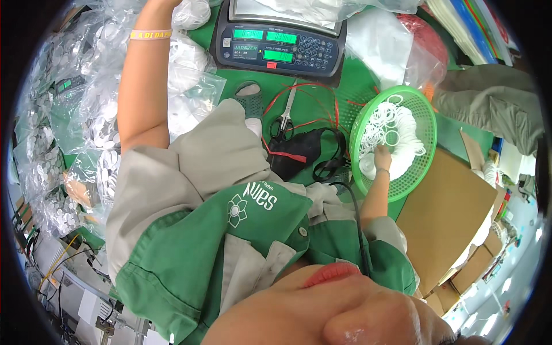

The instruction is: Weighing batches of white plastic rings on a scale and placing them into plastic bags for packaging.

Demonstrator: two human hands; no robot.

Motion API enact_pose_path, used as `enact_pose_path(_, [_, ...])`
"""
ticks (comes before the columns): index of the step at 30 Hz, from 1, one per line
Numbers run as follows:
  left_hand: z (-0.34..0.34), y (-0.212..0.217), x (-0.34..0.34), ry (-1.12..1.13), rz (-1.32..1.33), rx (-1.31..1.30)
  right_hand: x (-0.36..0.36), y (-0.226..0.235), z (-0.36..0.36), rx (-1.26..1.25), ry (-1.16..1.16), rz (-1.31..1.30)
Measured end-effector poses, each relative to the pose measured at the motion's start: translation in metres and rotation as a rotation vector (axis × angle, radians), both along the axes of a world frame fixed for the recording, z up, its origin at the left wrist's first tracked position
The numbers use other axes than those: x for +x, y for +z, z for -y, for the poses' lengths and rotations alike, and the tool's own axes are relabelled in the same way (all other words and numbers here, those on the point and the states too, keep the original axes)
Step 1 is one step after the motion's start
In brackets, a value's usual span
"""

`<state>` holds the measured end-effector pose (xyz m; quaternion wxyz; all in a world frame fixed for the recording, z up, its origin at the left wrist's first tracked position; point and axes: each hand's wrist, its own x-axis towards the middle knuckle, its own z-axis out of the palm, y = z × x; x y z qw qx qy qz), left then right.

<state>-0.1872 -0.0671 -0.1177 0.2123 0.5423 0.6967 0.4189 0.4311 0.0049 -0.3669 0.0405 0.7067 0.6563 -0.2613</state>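
My right hand (382, 158) reaches into a green plastic basket (426, 123) on the right. Its fingers look drawn together on the pile of thin white rings (402, 127) inside; their tips are partly hidden. On the left my left arm stretches forward, with a pale wristband (150, 34) on it. My left hand (168, 2) is cut off by the top edge, so its fingers do not show. Close to it lie clear plastic bags (192, 63) with white pieces in them. A dark digital counting scale (276, 49) with lit green displays stands ahead.
Scissors (283, 118), red plastic strips (299, 86) and a black cloth item (299, 152) lie on the green surface between my legs. A large brown cardboard box (448, 213) stands beside the basket. More bags of white discs (46, 155) fill the left side. Another person's trouser leg (494, 100) is at right.
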Motion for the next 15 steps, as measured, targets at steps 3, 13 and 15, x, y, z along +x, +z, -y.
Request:
enact_pose_path(3, [0.000, -0.006, -0.008, 0.015, -0.026, -0.100, -0.008, -0.024, 0.007, -0.035, 0.095, -0.034])
enact_pose_path(13, [-0.001, -0.004, 0.000, -0.023, 0.074, -0.103, -0.033, -0.028, 0.023, -0.063, 0.216, 0.105])
enact_pose_path(15, [-0.007, -0.004, 0.001, 0.017, -0.007, -0.065, -0.032, -0.020, 0.020, -0.063, 0.159, 0.118])
